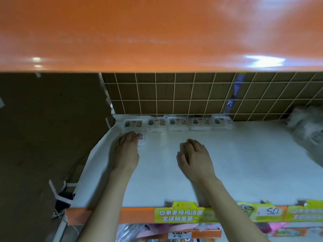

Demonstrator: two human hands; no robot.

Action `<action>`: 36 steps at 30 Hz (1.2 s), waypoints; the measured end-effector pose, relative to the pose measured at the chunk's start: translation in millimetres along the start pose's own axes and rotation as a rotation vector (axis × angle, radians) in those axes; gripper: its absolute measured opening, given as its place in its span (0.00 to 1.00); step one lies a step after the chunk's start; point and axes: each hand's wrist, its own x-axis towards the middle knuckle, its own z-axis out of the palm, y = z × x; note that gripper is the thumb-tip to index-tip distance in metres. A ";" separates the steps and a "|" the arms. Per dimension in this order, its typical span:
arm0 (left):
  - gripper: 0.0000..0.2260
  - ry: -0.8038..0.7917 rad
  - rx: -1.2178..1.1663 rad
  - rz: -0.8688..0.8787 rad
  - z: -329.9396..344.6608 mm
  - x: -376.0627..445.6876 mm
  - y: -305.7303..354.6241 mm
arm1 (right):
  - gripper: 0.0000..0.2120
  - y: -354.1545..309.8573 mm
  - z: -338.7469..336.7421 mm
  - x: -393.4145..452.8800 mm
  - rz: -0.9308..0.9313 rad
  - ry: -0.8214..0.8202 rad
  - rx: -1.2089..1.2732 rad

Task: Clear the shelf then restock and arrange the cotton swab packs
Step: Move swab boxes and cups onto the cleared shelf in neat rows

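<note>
A person's left hand (126, 151) pressed a clear plastic cotton swab pack (142, 139) onto the white shelf (227, 163), starting a 2nd row before five packs (178, 123) at the back; right hand (194, 158) hovered loosely curled, empty. Best practice: butt edges flush w/ row, label forward.

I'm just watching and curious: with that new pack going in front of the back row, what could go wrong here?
The left hand covers most of the sixth pack, so it could end up crooked against the back row of packs. The right hand hovers close by with curled fingers and might bump the row. The plastic bags could slump into the restocking space.
</note>
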 end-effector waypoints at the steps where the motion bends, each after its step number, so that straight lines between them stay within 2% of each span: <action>1: 0.27 -0.003 0.002 0.002 0.0 2.4 -1.3 | 0.17 0.0 -0.5 0.0 0.002 -0.009 -0.001; 7: 0.23 0.007 0.009 0.001 -0.2 2.1 1.6 | 0.18 -0.8 -3.4 -0.5 0.026 -0.044 0.009; 13: 0.20 -0.060 -0.021 0.032 -0.8 -16.7 34.3 | 0.21 -1.0 -7.3 -1.5 0.052 -0.091 0.055; 19: 0.19 -0.077 -0.078 -0.003 13.9 -26.4 74.5 | 0.21 14.5 -36.7 -2.4 -0.026 -0.083 0.124; 25: 0.15 -0.030 -0.153 -0.024 31.1 -36.6 145.0 | 0.15 87.3 -92.7 -13.6 -0.054 0.016 0.101; 31: 0.15 -0.093 -0.233 -0.001 49.7 -58.3 260.9 | 0.08 180.6 -144.1 -49.6 0.059 0.028 0.058; 34: 0.19 -0.120 -0.210 0.036 65.1 -76.1 294.9 | 0.12 206.9 -155.7 -69.5 0.072 0.018 0.029; 36: 0.18 -0.152 -0.165 0.060 72.4 -85.3 313.1 | 0.13 218.6 -165.0 -82.0 0.069 0.001 0.035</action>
